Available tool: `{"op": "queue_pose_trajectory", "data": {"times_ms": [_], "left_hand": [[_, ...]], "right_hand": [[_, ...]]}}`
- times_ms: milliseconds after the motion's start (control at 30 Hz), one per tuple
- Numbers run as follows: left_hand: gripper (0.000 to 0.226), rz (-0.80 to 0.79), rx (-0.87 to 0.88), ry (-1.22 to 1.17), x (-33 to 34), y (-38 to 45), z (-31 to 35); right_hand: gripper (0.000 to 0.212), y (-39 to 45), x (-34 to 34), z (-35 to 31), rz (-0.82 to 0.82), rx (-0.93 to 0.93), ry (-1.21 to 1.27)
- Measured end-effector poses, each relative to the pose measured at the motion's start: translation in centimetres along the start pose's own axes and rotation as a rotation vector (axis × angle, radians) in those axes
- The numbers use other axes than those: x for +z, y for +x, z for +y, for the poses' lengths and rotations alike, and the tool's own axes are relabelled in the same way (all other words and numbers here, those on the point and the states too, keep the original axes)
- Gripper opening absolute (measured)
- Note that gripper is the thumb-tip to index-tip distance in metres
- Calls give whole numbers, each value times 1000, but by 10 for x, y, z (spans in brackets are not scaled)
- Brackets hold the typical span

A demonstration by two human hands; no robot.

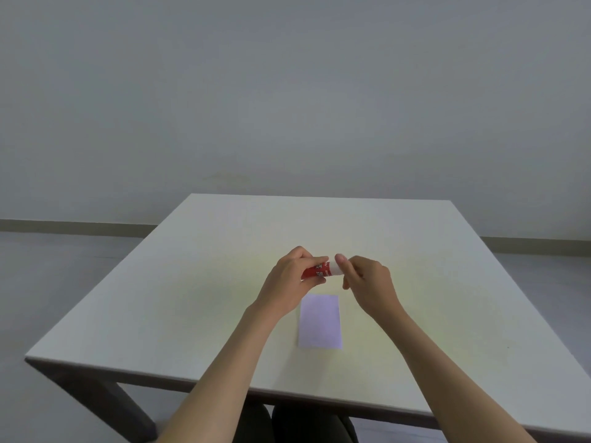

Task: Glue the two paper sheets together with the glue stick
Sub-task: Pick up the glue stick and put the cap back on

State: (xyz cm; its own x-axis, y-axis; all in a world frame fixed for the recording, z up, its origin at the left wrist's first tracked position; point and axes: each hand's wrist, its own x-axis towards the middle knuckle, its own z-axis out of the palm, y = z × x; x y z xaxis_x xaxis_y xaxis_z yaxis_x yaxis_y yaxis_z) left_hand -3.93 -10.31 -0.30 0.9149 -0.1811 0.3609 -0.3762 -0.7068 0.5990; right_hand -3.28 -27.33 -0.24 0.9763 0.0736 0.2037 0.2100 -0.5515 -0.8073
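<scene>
A red glue stick (316, 271) with a white cap is held level above the middle of the table. My left hand (287, 282) grips its red body. My right hand (367, 281) pinches the white cap end (335, 266) between thumb and fingers. Below the hands, a pale lilac paper sheet (319, 321) lies flat on the table, long side pointing away from me. I see only one sheet outline; whether a second lies under it I cannot tell.
The white square table (192, 298) stands on a grey floor before a plain grey wall. Its near edge runs across the bottom of the view, with dark-clothed knees below it.
</scene>
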Motion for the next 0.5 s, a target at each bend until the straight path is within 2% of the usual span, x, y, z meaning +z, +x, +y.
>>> {"op": "queue_pose_trajectory", "data": {"times_ms": [67, 200, 267, 367, 500], "left_hand": [[31, 86, -48, -61, -1, 5, -1], [15, 340, -273, -246, -12, 16, -14], [4, 427, -349, -238, -17, 22, -23], [13, 481, -406, -158, -15, 27, -36], [14, 465, -474, -144, -4, 24, -51]], "right_hand": [[42, -1, 0, 3, 26, 25, 67], [51, -7, -3, 15, 44, 40, 103], [48, -9, -4, 22, 65, 46, 97], [44, -10, -6, 32, 95, 54, 98], [41, -12, -7, 37, 100, 50, 91]]}}
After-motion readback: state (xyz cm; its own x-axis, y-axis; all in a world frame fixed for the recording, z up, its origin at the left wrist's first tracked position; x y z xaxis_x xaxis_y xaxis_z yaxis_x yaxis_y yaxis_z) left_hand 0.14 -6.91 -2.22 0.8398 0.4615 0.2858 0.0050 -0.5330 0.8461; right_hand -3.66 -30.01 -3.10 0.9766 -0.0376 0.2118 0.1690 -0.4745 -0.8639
